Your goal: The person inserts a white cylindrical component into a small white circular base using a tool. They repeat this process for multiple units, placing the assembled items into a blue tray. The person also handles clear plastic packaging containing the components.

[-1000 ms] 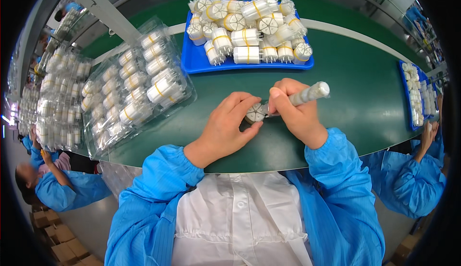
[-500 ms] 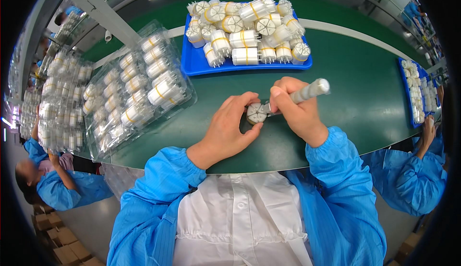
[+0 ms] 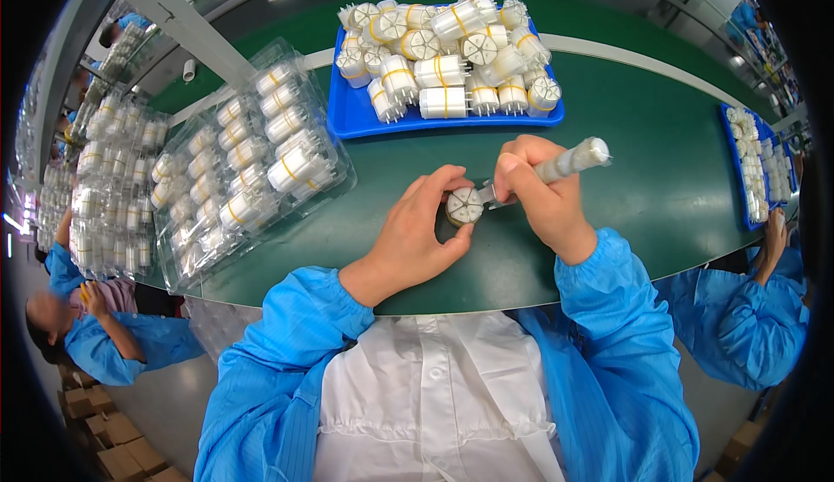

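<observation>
Two bare hands at work over a dark green tabletop, seen from above. The left grip is curled partly closed, its fingers and thumb bent in a C shape around a white cylinder, with the fingers at its far and left sides and the thumb tip at its near edge. The right grip is closed around the pale, thick handle of a hand tool, held slantwise like a pen, with the handle's end pointing up and to the right. The tool's short, flat metal end points left, right beside the cylinder's right edge; whether they touch is hard to tell.

The cylinder stands on the tabletop between the hands, in front of the person's chest, its round end facing up. That end is off-white, divided by dark lines spreading from the centre into wedges, with small marks on them. Its side is mostly hidden by the fingers.

Beyond the hands, a blue tray holds a heap of similar white cylinders, many with yellow bands and thin prongs. To the left, a clear plastic tray carries more in rows. The person wears blue sleeves over a white shirt
</observation>
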Demonstrator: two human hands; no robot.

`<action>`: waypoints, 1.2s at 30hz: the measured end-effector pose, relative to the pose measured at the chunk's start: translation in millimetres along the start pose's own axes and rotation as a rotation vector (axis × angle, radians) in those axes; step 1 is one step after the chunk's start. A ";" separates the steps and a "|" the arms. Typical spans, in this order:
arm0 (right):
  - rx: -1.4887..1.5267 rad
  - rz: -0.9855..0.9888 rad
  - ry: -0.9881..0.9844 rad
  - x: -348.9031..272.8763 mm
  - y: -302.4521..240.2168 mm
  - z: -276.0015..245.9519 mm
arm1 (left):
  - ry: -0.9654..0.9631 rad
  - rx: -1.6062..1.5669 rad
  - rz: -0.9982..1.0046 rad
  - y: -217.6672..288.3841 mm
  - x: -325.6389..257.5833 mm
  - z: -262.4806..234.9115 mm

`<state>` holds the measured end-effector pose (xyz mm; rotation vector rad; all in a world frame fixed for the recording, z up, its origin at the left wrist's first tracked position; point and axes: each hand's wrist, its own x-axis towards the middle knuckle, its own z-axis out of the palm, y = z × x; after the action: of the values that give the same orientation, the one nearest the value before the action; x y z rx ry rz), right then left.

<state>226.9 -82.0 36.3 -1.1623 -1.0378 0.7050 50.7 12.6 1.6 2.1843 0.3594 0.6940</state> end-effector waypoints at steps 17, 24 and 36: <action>0.011 -0.027 -0.026 0.5 3.6 0.0 | -0.044 -0.021 -0.014 2.2 0.9 -2.1; -0.077 -0.022 -0.090 0.1 10.6 -0.2 | -0.114 0.055 -0.010 4.2 8.2 -5.1; 0.014 -0.017 0.073 1.8 0.4 -4.7 | 0.111 0.628 -0.022 -1.8 2.0 -51.1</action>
<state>231.9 -82.1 36.2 -1.1572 -0.9790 0.6506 22.3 45.9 28.0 2.7262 0.7374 0.7637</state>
